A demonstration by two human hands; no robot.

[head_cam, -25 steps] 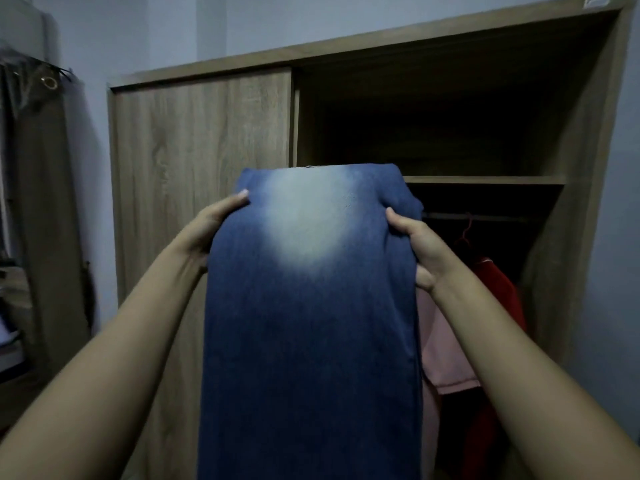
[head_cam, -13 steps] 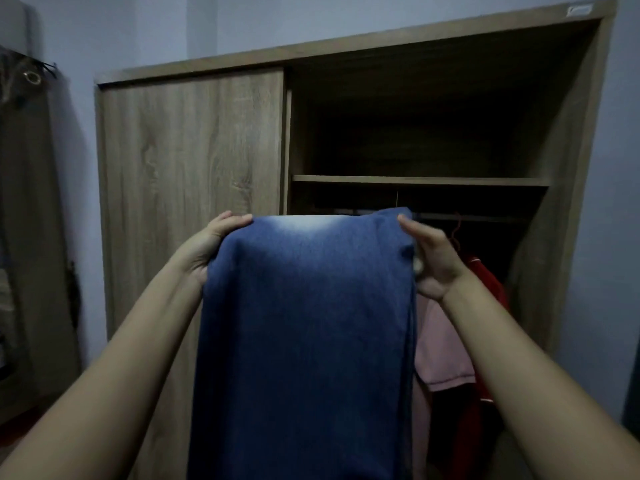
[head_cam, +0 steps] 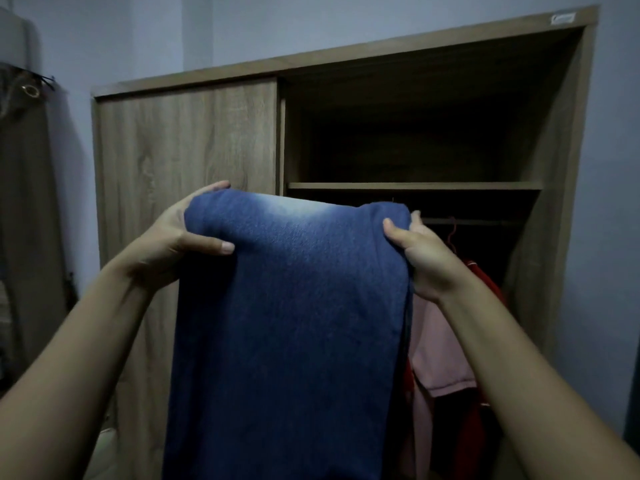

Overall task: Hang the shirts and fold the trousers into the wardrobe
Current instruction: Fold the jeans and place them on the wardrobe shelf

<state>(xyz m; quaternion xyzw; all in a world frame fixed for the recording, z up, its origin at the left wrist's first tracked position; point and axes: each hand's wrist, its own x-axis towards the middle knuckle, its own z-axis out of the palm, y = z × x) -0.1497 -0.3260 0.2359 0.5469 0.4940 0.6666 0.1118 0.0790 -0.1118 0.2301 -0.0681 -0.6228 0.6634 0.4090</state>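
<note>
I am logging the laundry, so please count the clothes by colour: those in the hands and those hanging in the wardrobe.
Blue jeans: 1, gripped by the left hand and the right hand.
Pink shirt: 1, hanging in the wardrobe.
Red garment: 1, hanging behind the pink one.
Total: 3.

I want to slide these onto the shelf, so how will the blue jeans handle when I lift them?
Probably floppy: the blue jeans hang limp from the left hand and right hand. Likely weighty for cloth, since the denim looks thick and doubled. Probably not slippery; its coarse weave shows.
</note>
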